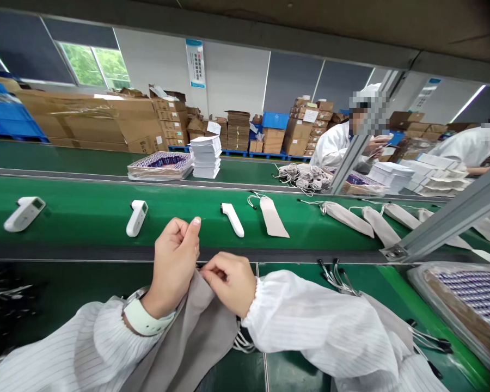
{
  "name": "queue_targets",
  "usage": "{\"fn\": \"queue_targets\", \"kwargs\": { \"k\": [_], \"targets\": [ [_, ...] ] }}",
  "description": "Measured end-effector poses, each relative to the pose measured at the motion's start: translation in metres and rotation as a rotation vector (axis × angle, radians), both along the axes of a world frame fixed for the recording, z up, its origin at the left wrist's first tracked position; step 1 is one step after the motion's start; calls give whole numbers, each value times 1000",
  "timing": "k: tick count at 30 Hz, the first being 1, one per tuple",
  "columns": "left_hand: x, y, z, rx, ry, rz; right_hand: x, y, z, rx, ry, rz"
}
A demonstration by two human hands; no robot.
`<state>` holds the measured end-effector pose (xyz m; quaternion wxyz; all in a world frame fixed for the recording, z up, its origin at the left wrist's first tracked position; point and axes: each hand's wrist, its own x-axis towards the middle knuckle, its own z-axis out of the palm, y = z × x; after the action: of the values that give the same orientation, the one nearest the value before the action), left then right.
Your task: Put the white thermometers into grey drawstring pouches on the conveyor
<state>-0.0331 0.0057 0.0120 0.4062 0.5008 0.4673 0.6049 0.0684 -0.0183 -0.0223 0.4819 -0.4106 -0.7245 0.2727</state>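
I have both hands at the near edge of the line, working the mouth of a grey pouch (196,332) that lies across my lap side of the tabletop (65,294), just short of the belt. My left hand (175,261) is pinched shut on the pouch's top edge, thumb raised and fingers curled, and my right hand (228,280) is also closed on that same edge just beside it, so each grip is clamped on fabric, not apart. I judge the step in hand to be opening or readying the pouch mouth; the next move, as I read it, calls for spreading the two pinches apart so the mouth gapes, and then something to go in, most likely the nearest thermometer (232,219), which lies on the belt (85,212) a little beyond my hands. Two more thermometers, one (136,218) to its left and another (24,213) far left, lie well apart on the same green belt, while a flat pouch (273,216) and further pouches (347,219) trail off to the right. A bundle of spare pouches with black cord ends (330,272) sits near my right sleeve, and a tray (473,305) of small printed items stands at the near right. On the far side I see a stack of white booklets (206,157), another tray (160,166), two people in white coats, and cardboard boxes (106,122) against the wall under a window (96,65).
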Motion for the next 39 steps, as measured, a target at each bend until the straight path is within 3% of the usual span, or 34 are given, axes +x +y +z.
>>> {"fn": "queue_targets", "kwargs": {
  "k": [2,4,7,10,12,13,15,18,20,21,23,25,27,28,29,31,33,36,39],
  "targets": [
    [0,2,0,-1,-48,-5,-8,-10,-5,76,-18,-7],
    [-2,5,2,-2,-28,-4,-8,-11,-5,53,-8,5],
    [-11,9,11,-7,287,-60,19,15,6,58,-19,-74],
    [-20,-1,29,-139,774,-360,73,61,18,253,-85,-435],
    [-22,-13,41,-229,867,-606,106,87,23,296,-70,-649],
    [-22,-20,46,-232,814,-671,117,95,24,258,-63,-624],
    [-20,-29,51,-186,587,-642,122,98,27,62,-19,-377],
    [-15,-32,48,-109,221,-464,92,72,29,-296,-3,340],
    [-12,-32,42,-78,113,-444,60,48,28,-382,-24,712],
    [-11,-32,41,-65,115,-471,45,38,26,-384,-5,797],
    [-9,-33,41,6,226,-529,27,29,24,-386,88,801],
    [-11,-33,44,134,468,-565,31,38,26,-383,173,585],
    [-17,-29,43,231,774,-600,61,58,35,-345,144,150],
    [-20,-25,40,225,929,-641,83,70,41,-280,74,-159],
    [-25,-21,34,174,1077,-700,108,82,47,-254,-61,-445],
    [-31,-13,17,-3,1322,-816,158,98,54,-243,-159,-679],
    [-33,-9,-2,-115,1446,-807,203,106,50,-258,-494,-1122],
    [-22,-10,-24,-108,1395,-743,245,108,24,-378,-667,-1281],
    [-7,-11,-36,-121,1243,-739,251,111,-3,-504,-744,-1305]
  ]
}}
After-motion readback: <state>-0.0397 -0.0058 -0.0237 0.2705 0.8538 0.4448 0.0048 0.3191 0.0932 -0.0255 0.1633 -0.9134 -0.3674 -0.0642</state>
